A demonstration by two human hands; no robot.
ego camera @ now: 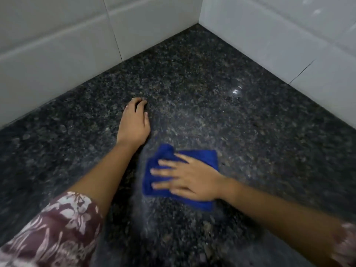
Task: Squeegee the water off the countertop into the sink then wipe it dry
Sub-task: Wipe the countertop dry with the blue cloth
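Observation:
A dark speckled granite countertop [202, 78] fills the view and runs into a corner of white tiled walls. My right hand [188, 180] lies flat, fingers spread, pressing on a folded blue cloth [200, 157] in the lower middle of the counter; the hand is motion-blurred. My left hand [133, 124] rests on the counter to the left and farther back, fingertips curled down onto the stone, holding nothing. A faint wet sheen shows near the right wall. No squeegee and no sink are in view.
White tile walls [57, 54] stand along the left and right [279, 41] of the counter and meet at the far corner. My patterned maroon sleeve [55, 232] fills the lower left.

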